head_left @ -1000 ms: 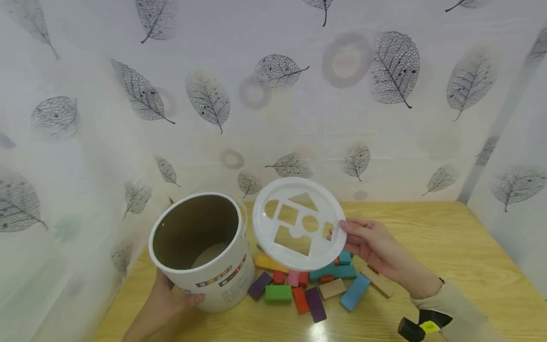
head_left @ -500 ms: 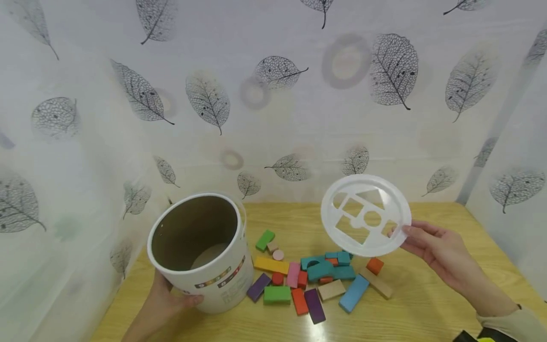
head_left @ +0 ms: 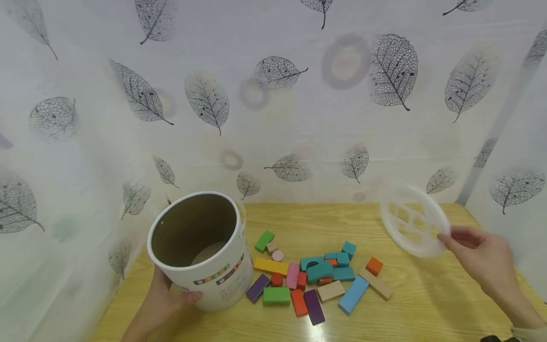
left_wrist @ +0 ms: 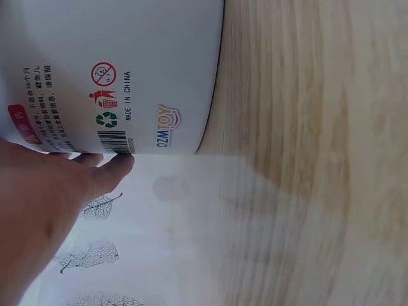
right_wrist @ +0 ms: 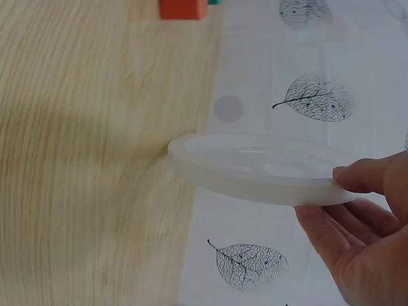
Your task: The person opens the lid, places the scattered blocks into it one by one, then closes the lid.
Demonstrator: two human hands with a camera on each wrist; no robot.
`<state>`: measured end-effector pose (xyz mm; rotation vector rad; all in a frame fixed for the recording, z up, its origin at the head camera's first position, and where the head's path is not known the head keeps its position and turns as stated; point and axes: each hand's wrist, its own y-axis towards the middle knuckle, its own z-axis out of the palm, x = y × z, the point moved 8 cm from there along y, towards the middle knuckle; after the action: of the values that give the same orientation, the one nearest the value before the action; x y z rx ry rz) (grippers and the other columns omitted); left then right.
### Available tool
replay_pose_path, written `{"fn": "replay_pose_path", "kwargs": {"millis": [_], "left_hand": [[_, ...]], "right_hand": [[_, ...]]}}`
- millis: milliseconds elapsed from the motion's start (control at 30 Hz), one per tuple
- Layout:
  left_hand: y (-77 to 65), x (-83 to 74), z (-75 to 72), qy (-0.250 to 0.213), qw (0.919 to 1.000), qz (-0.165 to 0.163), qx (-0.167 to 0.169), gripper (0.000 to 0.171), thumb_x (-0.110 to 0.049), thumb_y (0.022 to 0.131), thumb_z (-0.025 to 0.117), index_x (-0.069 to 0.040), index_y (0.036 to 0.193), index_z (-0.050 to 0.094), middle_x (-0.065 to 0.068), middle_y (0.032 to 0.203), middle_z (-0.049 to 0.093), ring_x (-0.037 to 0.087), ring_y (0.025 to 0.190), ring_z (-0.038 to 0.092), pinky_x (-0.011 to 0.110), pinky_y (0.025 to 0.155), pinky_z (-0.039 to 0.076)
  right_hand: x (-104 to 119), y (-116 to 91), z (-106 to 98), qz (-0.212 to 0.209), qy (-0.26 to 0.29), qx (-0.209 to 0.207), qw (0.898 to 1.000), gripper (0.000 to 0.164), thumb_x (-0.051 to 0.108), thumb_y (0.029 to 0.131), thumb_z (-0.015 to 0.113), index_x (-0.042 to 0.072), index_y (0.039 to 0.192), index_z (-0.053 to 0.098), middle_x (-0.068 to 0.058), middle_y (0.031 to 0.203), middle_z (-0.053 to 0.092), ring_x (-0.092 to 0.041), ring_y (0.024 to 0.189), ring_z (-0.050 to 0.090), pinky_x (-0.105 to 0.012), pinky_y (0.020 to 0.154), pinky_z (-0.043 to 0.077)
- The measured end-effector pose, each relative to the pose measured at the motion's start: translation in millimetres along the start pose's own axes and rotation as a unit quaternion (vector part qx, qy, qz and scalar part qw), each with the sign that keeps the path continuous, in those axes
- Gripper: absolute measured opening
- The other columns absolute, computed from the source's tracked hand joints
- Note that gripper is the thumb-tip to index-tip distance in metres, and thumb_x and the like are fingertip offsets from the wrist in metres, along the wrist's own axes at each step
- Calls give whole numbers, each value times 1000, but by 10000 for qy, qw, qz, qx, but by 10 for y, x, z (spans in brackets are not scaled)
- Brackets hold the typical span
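At the left of the head view stands a large white bucket with its top uncovered and no blocks visible inside. My left hand grips its lower near-left side, thumb in front and fingers partly hidden behind; in the left wrist view the fingertips press its printed wall. My right hand pinches the edge of a round white lid with shape cutouts. The lid is held tilted at the table's far right, thumb on one face and fingers on the other, as the right wrist view shows.
Several coloured wooden blocks lie loose mid-table, among them a blue block, a purple block and a yellow block. An orange cube is nearest the lid. A leaf-patterned curtain hangs behind the wooden table.
My right hand has carried the lid rightward from above the blocks to the right part of the table, uncovering the blocks behind it. The left hand and bucket have stayed put.
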<state>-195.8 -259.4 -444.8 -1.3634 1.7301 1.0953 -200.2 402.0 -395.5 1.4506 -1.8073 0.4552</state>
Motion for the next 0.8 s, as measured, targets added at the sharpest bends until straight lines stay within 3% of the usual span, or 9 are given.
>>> {"fn": "replay_pose_path", "kwargs": {"millis": [67, 133, 267, 367, 467, 533, 600, 633, 800], "left_hand": [[16, 4, -3, 13, 10000, 73, 49, 123, 0, 68, 87, -21, 162, 11, 15, 154, 38, 8, 138, 43, 5, 106, 33], [34, 10, 3, 15, 9999, 111, 127, 121, -1, 69, 87, -19, 162, 12, 17, 153, 39, 8, 138, 43, 5, 106, 32], [59, 27, 24, -149, 9996, 120, 219, 120, 2, 67, 87, -16, 160, 12, 21, 150, 39, 5, 137, 43, 3, 106, 31], [85, 31, 52, -325, 9991, 154, 209, 122, 5, 65, 87, -13, 158, 11, 24, 147, 40, 7, 135, 46, 4, 106, 33], [108, 34, 90, -466, 9986, 176, 202, 122, 7, 65, 87, -12, 158, 11, 25, 146, 41, 10, 133, 49, 5, 106, 36], [119, 37, 111, -521, 9982, 189, 208, 123, 7, 65, 87, -14, 158, 10, 24, 146, 41, 11, 133, 49, 6, 106, 36], [129, 34, 126, -565, 9979, 226, 224, 124, 7, 65, 87, -15, 158, 10, 23, 146, 40, 10, 133, 49, 6, 106, 36], [135, 33, 136, -582, 9977, 248, 240, 125, 7, 65, 87, -16, 159, 9, 23, 147, 40, 10, 134, 48, 6, 106, 35], [198, 8, 202, -662, 9957, 487, 419, 127, 7, 66, 86, -15, 161, 5, 26, 151, 36, 22, 138, 47, 8, 109, 36]], "right_hand": [[67, -40, -19, -735, -677, -428, 9941, 33, 19, 92, 77, -9, 109, 71, -4, 79, 79, 33, 68, 47, -5, 50, 48], [157, -90, -20, -1637, -1087, -815, 9771, 22, 12, 88, 77, -7, 99, 74, -22, 82, 77, 35, 69, 42, -5, 47, 45], [262, -232, 72, -3371, -1733, -1291, 9163, 54, 42, 104, 56, -5, 84, 74, -19, 71, 72, 8, 51, 56, -12, 39, 37], [187, -289, 196, -3748, -2105, -1063, 8966, 81, 61, 104, 27, -1, 78, 72, -11, 70, 69, -20, 49, 57, -20, 38, 38], [49, -290, 299, -3483, -2315, -535, 9068, 44, 37, 104, 59, 5, 74, 69, -4, 72, 64, -14, 53, 56, -22, 42, 40], [-25, -286, 355, -3315, -2459, -238, 9105, 20, 11, 86, 81, 8, 73, 66, -1, 74, 63, -13, 56, 57, -25, 45, 44], [-96, -272, 404, -3062, -2587, 94, 9161, 27, -4, 65, 87, 9, 75, 65, 1, 76, 62, -12, 58, 57, -26, 47, 45], [-134, -264, 424, -2904, -2658, 277, 9188, 30, -4, 62, 88, 9, 75, 65, 1, 77, 62, -13, 58, 57, -26, 48, 45], [-322, -250, 488, -2238, -2859, 1050, 9258, 28, 1, 70, 86, 12, 78, 62, 1, 79, 60, -15, 63, 57, -29, 51, 45]]}}
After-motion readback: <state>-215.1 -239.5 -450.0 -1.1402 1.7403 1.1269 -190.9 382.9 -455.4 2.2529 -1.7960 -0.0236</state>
